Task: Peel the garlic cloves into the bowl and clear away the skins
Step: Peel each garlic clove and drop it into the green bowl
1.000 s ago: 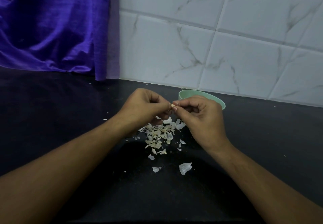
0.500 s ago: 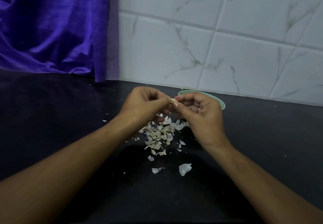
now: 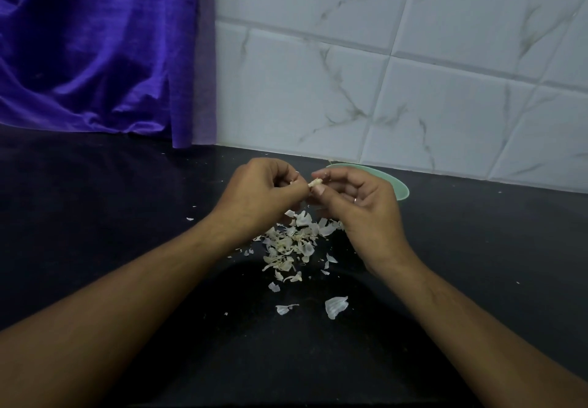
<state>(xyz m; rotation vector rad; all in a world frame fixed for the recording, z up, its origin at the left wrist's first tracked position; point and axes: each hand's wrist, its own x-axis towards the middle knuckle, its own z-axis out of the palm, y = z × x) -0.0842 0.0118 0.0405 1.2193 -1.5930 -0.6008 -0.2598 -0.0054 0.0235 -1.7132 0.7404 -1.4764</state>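
Observation:
A small pale garlic clove (image 3: 315, 182) is pinched between the fingertips of both hands above the black counter. My left hand (image 3: 259, 192) grips it from the left with curled fingers, and my right hand (image 3: 359, 205) pinches it from the right. A pile of white garlic skins (image 3: 292, 242) lies on the counter just below the hands. Behind my right hand stands a pale green bowl (image 3: 399, 185); only its rim shows and its inside is hidden.
Loose skin pieces (image 3: 335, 306) lie nearer to me on the black counter (image 3: 95, 216). A purple curtain (image 3: 95, 48) hangs at the back left. A white tiled wall (image 3: 397, 73) runs right behind the bowl.
Both hands have shifted slightly upward and away from me while still holding the clove between them. The skin pile looks the same.

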